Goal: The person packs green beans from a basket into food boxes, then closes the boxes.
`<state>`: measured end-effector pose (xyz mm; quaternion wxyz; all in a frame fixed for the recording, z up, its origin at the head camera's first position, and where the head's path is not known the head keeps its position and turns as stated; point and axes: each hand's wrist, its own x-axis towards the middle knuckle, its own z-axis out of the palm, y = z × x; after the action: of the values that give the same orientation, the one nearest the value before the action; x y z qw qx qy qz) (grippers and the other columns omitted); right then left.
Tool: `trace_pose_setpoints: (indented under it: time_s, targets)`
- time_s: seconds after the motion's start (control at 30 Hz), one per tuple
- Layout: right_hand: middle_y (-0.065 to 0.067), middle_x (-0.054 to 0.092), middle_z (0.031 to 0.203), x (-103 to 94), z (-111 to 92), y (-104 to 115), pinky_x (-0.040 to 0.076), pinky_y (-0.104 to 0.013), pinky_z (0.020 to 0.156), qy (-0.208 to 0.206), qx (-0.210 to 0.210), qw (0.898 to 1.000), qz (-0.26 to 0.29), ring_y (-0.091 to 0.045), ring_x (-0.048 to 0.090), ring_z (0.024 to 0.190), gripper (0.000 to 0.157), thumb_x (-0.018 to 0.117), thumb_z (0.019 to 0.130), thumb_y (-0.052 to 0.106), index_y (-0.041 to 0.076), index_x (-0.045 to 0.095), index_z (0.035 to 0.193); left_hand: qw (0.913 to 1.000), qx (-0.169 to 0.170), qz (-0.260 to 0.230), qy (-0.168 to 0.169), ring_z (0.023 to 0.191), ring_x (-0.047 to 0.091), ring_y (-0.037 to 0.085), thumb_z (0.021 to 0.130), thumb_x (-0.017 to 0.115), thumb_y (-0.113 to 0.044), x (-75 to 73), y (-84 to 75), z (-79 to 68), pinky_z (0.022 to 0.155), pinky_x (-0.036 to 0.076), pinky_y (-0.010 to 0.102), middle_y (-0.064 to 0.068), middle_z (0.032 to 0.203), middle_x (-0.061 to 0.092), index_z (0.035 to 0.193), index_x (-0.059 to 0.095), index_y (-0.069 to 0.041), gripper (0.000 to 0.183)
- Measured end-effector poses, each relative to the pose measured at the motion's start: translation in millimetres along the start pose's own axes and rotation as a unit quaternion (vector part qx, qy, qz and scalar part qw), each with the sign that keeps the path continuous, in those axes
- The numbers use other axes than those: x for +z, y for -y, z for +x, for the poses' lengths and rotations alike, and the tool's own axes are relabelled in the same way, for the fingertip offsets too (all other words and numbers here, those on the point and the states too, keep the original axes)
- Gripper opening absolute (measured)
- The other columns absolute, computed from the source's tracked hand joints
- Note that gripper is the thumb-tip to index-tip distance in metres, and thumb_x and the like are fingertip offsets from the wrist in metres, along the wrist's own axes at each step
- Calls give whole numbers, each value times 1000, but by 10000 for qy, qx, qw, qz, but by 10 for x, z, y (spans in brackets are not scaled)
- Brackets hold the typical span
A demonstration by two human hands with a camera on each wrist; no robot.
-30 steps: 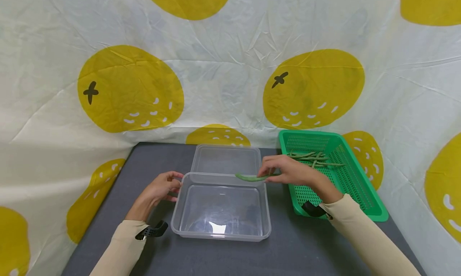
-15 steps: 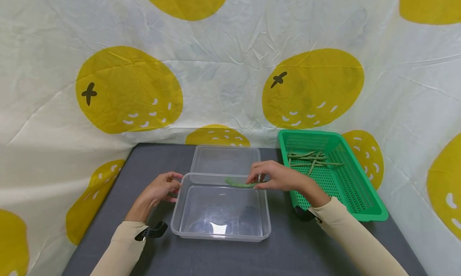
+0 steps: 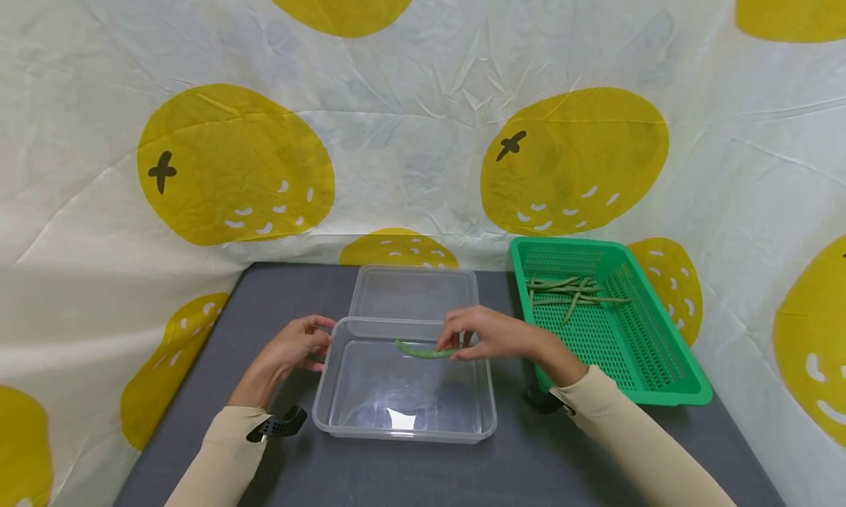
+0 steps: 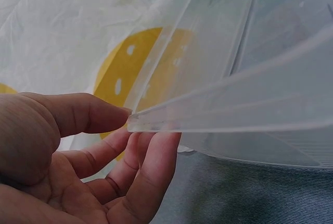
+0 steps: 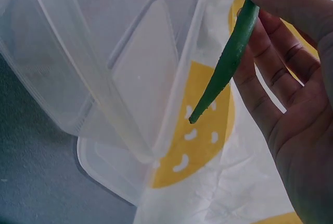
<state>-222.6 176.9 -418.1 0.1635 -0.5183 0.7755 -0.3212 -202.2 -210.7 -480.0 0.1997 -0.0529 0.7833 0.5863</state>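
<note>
In the head view, a clear plastic container point(image 3: 396, 437) stands on the dark table. My left hand point(image 3: 296, 347) is at its far left corner; the left wrist view has the thumb on the rim corner and fingers under it, pinching it. My right hand point(image 3: 489, 334) pinches a green bean point(image 3: 418, 351) over the container's far right part, the bean's thin end pointing left. Seen from the right wrist, the bean point(image 5: 229, 60) lies between thumb and fingertips, its upper end cut off by the frame.
A green perforated basket point(image 3: 674, 345) stands at the right with several green beans point(image 3: 575, 290) toward its back. Behind the container lies a clear lid point(image 3: 416, 292). A patterned cloth point(image 3: 410, 162) hangs at the table's far edge and sides.
My right hand has moved left and nearer from beside the basket, carrying the green bean over the container. My left hand has stayed at the container's corner.
</note>
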Motion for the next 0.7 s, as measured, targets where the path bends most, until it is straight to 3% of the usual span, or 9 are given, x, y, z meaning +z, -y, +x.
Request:
trace_pose_setpoints:
  time_s: [0.53,0.7]
  targets:
    - [5,67,102,196,134,-11,58,-25,75,206,-196,9995,123,-5,64,89,26,76,89,4,16,73,112,10000,0,27,-26,86,67,25,96,56,-8,-1,20,0,66,60,40,24,115,63,138,50,3,44]
    - [5,66,105,212,153,6,58,-27,83,284,-149,9993,196,-6,64,95,28,75,92,10,17,71,119,10000,-16,25,-32,87,67,25,97,57,-9,3,7,-2,66,60,40,22,114,64,138,51,2,42]
